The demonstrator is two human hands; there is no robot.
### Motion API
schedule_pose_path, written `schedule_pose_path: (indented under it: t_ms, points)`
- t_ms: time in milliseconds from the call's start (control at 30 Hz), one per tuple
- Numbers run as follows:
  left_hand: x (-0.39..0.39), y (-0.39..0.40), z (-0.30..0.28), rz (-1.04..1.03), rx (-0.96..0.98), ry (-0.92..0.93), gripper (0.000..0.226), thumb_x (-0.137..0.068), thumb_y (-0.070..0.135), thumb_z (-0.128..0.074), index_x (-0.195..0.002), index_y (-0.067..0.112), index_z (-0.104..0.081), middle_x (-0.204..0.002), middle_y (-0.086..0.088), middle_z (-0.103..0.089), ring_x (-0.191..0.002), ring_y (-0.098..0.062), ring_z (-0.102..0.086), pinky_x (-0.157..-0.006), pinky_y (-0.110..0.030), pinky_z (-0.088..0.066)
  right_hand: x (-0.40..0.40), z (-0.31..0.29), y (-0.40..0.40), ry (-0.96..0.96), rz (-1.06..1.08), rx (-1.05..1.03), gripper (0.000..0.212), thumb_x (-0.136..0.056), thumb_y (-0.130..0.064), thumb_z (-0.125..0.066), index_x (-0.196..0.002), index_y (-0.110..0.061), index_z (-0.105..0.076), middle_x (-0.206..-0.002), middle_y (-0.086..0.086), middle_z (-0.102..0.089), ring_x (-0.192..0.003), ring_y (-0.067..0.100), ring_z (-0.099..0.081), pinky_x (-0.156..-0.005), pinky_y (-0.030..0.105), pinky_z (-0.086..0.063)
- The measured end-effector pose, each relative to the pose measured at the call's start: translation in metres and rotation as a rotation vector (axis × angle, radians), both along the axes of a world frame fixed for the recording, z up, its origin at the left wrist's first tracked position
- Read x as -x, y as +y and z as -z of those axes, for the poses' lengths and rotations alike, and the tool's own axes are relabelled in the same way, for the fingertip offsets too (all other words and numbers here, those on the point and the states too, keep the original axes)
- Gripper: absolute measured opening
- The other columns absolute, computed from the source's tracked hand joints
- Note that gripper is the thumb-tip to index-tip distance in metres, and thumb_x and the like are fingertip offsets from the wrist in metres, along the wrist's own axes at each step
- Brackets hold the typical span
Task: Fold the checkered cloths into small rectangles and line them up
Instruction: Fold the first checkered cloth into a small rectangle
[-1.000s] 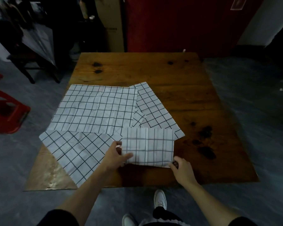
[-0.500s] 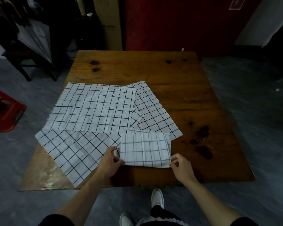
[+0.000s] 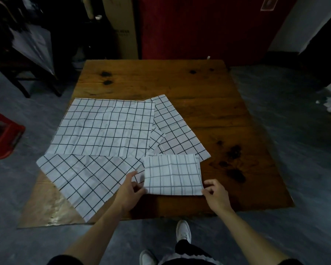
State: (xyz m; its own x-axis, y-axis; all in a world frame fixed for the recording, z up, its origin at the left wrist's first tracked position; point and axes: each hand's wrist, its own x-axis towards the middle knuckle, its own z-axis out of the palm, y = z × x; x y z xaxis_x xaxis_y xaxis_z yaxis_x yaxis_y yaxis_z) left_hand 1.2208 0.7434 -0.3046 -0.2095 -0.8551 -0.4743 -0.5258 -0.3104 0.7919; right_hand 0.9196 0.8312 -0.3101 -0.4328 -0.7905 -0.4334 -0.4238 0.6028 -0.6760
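- White checked folded cloth [image 3: 172, 175] near front edge of wooden table [image 3: 208, 115], long axis left-right.
- Left hand [image 3: 130, 190] pinching near-left corner, right hand [image 3: 215, 194] pinching near-right; equally near.
- Likely next fold: sideways.

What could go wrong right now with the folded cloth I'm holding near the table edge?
The folded cloth lies close to the table's near edge, pinched at its corners by the left hand and right hand; a tug could slide it off. It also overlaps the diagonal cloth, so moving it may drag that one, which already overhangs the edge.
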Motion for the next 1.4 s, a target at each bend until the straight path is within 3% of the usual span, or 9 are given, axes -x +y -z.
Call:
schedule_pose_path:
  t_ms: [167,367,533,667,767,867,1067,1300,1400]
  points:
    - [0.007,-0.003,-0.002,-0.073,-0.031,0.075,0.059,-0.089,0.022,-0.069,-0.138,0.029,-0.037,-0.092,-0.003,-0.072,-0.089,-0.017,-0.068,-0.084,-0.042,-0.056,0.003,-0.002,0.008,0.017,-0.024,-0.003,0.032,-0.092,-0.018,-0.063,-0.123,-0.021,-0.053,-0.095,-0.008,-0.065,-0.084,-0.002,-0.057,-0.061,0.011,-0.038]
    - [0.024,-0.003,-0.004,-0.021,0.086,-0.236,0.038,-0.092,0.026,-0.062,-0.125,0.022,-0.045,-0.088,0.004,-0.065,-0.079,-0.012,-0.063,-0.063,-0.027,-0.049,0.001,0.0,0.017,0.09,-0.047,0.013,0.039,-0.089,-0.023,-0.067,-0.125,-0.02,-0.052,-0.096,-0.012,-0.062,-0.086,0.001,-0.058,-0.067,0.012,-0.044]
    - [0.031,0.011,-0.009,0.291,0.559,-0.529,0.032,-0.091,0.022,-0.058,-0.122,0.018,-0.057,-0.123,-0.001,-0.058,-0.116,-0.022,-0.052,-0.095,-0.035,-0.046,-0.012,-0.002,0.015,0.475,-0.354,0.156,0.044,-0.093,-0.029,-0.06,-0.135,-0.025,-0.048,-0.133,-0.007,-0.046,-0.124,0.01,-0.043,-0.101,0.025,-0.042]
    - [0.056,0.035,-0.003,0.783,0.627,-0.654,0.071,-0.092,0.016,-0.056,-0.152,0.02,-0.019,-0.162,0.003,-0.007,-0.15,-0.024,-0.007,-0.12,-0.046,-0.019,-0.041,0.001,0.006,0.493,-0.582,0.16,0.057,-0.099,-0.029,-0.049,-0.15,-0.018,-0.028,-0.159,-0.003,-0.018,-0.147,0.015,-0.014,-0.118,0.034,-0.025]
    - [0.07,0.055,0.005,0.972,0.627,-0.672,0.066,-0.102,0.03,-0.039,-0.154,0.022,0.0,-0.158,0.003,0.02,-0.145,-0.019,0.022,-0.122,-0.045,0.003,-0.054,0.01,0.0,0.501,-0.63,0.132,0.067,-0.101,-0.031,-0.045,-0.154,-0.014,-0.009,-0.16,-0.001,0.006,-0.148,0.017,0.01,-0.12,0.033,-0.001]
    - [0.066,0.062,0.013,1.048,0.584,-0.69,0.066,-0.103,0.04,-0.029,-0.153,0.024,0.011,-0.157,0.004,0.025,-0.144,-0.019,0.026,-0.121,-0.044,0.009,-0.048,0.021,0.006,0.555,-0.64,0.101,0.066,-0.101,-0.031,-0.043,-0.154,-0.017,-0.007,-0.16,0.002,0.01,-0.148,0.02,0.013,-0.122,0.04,-0.006]
    - [0.021,0.051,0.027,0.909,0.662,-0.677,0.057,-0.095,0.044,-0.038,-0.149,0.027,-0.034,-0.156,0.005,-0.033,-0.144,-0.019,-0.029,-0.113,-0.043,-0.033,-0.012,0.029,0.033,0.545,-0.53,0.042,0.054,-0.104,-0.029,-0.034,-0.153,-0.033,-0.011,-0.161,-0.003,0.007,-0.147,0.016,0.016,-0.121,0.036,0.001]
    - [0.011,0.037,0.014,0.837,0.731,-0.625,0.038,-0.094,0.036,-0.044,-0.131,0.032,-0.051,-0.136,0.011,-0.051,-0.126,-0.014,-0.047,-0.099,-0.035,-0.047,0.001,0.02,0.047,0.55,-0.479,0.048,0.046,-0.104,-0.03,-0.035,-0.15,-0.031,-0.027,-0.162,-0.001,-0.002,-0.148,0.016,0.011,-0.12,0.034,-0.002]
    - [0.02,0.029,0.008,0.792,0.712,-0.591,0.032,-0.091,0.028,-0.057,-0.122,0.034,-0.056,-0.125,0.011,-0.058,-0.12,-0.015,-0.052,-0.099,-0.036,-0.046,-0.005,0.018,0.04,0.54,-0.464,0.122,0.036,-0.101,-0.029,-0.046,-0.136,-0.025,-0.054,-0.154,-0.003,-0.032,-0.147,0.019,-0.019,-0.116,0.037,-0.023]
